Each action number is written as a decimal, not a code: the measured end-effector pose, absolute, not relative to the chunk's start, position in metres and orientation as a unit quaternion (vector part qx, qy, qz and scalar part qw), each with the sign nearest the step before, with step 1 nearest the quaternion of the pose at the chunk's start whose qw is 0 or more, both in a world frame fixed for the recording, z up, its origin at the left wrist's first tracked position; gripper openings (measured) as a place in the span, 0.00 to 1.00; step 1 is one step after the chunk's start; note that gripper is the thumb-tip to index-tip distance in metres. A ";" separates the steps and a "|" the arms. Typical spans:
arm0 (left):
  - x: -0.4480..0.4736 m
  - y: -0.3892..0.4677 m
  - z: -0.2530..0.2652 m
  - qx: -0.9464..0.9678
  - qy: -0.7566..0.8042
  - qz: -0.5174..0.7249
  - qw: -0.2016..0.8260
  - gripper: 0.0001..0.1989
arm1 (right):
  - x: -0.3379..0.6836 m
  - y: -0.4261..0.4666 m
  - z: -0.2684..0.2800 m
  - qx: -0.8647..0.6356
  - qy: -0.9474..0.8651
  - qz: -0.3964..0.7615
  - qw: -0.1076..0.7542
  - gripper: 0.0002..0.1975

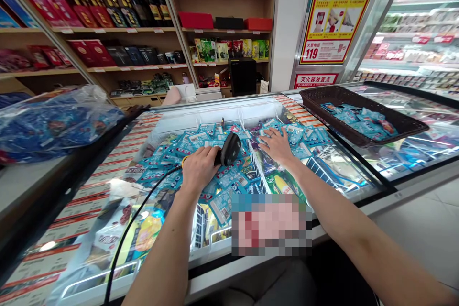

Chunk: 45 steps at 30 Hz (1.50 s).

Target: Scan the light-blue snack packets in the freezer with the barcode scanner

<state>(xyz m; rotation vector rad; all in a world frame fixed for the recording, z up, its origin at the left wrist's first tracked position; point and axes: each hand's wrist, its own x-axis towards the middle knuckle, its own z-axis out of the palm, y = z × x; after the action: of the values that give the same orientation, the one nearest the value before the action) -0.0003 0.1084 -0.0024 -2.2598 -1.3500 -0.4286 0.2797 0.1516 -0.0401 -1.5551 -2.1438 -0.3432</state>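
A black handheld barcode scanner (230,149) is in the grip of my left hand (199,168), its head tilted to the right. The scanner's black cable (138,214) runs down toward the lower left. Beneath it, many blue snack packets (226,204) lie loose over the freezer's glass and baskets. My right hand (277,145) rests palm down with fingers spread over the blue packets right of a white wire divider (256,166). Nothing shows in its grasp. A blurred patch hides part of the area in front of me.
A dark brown basket (311,100) of blue packets stands on the freezer at right. A large plastic bag (57,122) full of blue packs lies at left. Behind are wooden shelves (143,30) of boxes and bottles. The freezer's front edge (211,275) is close to me.
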 end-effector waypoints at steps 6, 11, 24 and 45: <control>0.000 0.107 -0.002 -0.813 -0.502 -0.166 0.243 0.15 | 0.288 0.157 -0.044 -0.609 -0.742 -0.165 0.225 0.17; -0.002 0.108 -0.003 -0.814 -0.500 -0.174 0.240 0.16 | 0.293 0.160 -0.047 -0.625 -0.728 -0.169 0.225 0.17; -0.002 0.107 -0.004 -0.802 -0.508 -0.203 0.239 0.14 | 0.261 0.147 -0.034 -0.512 -0.818 -0.141 0.221 0.17; -0.002 0.108 -0.004 -0.800 -0.512 -0.192 0.246 0.14 | 0.263 0.156 -0.041 -0.474 -0.736 0.093 0.474 0.14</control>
<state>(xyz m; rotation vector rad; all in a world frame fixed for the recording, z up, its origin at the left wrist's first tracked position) -0.0023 0.1078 -0.0040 -2.1837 -1.3959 -0.5239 0.2633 0.1563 -0.0406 -1.1605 -1.7995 0.2281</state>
